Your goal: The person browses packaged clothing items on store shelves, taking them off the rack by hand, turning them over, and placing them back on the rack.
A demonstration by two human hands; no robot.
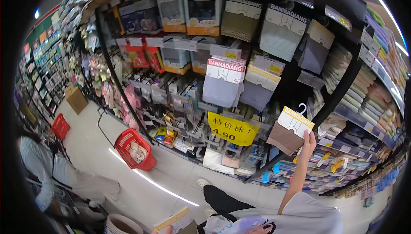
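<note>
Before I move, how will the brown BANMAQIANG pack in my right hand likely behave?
The brown BANMAQIANG pack is probably light, as your right hand holds it by one edge. Its card top looks stiff, while the brown fabric below may flex.

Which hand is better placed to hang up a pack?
Probably the right hand: raised near the rack, it holds the brown pack hook up. The left hand, low, holds another pack.
</note>
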